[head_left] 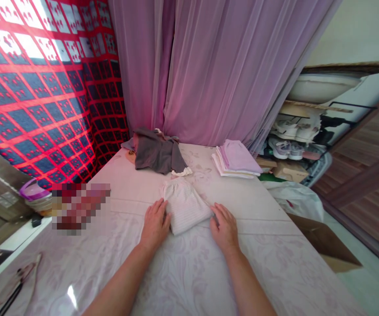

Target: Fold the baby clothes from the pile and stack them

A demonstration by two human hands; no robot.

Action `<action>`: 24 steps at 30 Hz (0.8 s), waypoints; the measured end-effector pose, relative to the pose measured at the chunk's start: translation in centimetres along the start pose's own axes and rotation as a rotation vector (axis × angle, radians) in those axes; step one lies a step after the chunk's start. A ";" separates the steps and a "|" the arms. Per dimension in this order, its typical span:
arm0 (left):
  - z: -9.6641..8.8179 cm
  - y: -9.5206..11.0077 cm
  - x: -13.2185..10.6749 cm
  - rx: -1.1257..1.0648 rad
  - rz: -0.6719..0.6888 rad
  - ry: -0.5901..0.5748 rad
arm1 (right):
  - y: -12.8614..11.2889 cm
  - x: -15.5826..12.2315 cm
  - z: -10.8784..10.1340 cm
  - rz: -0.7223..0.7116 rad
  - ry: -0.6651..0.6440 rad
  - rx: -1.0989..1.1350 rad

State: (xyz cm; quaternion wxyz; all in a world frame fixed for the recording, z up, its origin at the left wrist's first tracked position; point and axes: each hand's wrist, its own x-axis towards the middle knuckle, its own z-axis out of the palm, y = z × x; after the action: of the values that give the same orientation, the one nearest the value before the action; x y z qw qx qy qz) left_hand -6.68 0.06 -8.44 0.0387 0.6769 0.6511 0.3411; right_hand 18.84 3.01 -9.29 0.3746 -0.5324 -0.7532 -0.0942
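A small folded white garment (184, 204) lies in the middle of the pale patterned table (189, 272). My left hand (154, 224) rests flat against its left edge, fingers stretched out. My right hand (224, 226) lies flat at its right edge, fingertips touching the cloth. Neither hand grips anything. Farther back lies a crumpled grey garment (158, 151) with a white frilly hem. At the back right sits a stack of folded lilac and white clothes (235, 160).
Purple curtains (215, 66) hang behind the table, a red and blue checked cloth (37, 87) at the left. A shoe rack (291, 140), a plastic bag (296, 199) and a cardboard box (327, 245) stand right of the table. A purple-lidded tub (34, 195) sits at the left.
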 end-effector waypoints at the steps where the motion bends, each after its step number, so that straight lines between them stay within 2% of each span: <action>1: 0.0 0.1 0.0 -0.005 -0.008 -0.008 | -0.3 0.1 -0.2 -0.026 -0.021 0.005; 6: -0.2 0.3 -0.1 -0.027 -0.043 -0.051 | -2.0 0.4 -0.8 -0.148 -0.143 0.033; 12: -0.1 0.3 0.0 -0.045 -0.037 -0.021 | -3.3 0.6 -1.2 -0.216 -0.315 0.038; 19: 0.1 0.2 0.1 -0.053 -0.023 0.008 | -3.2 1.0 -0.5 -0.284 -0.352 -0.009; 24: -0.6 0.6 0.0 -0.062 0.019 0.001 | -3.3 1.0 -0.4 -0.266 -0.322 -0.021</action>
State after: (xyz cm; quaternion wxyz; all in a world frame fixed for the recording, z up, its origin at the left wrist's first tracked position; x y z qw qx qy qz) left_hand -6.47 -0.23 -7.66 0.0558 0.6813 0.6339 0.3618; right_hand 15.99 2.09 -7.48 0.2281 -0.4404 -0.8660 -0.0641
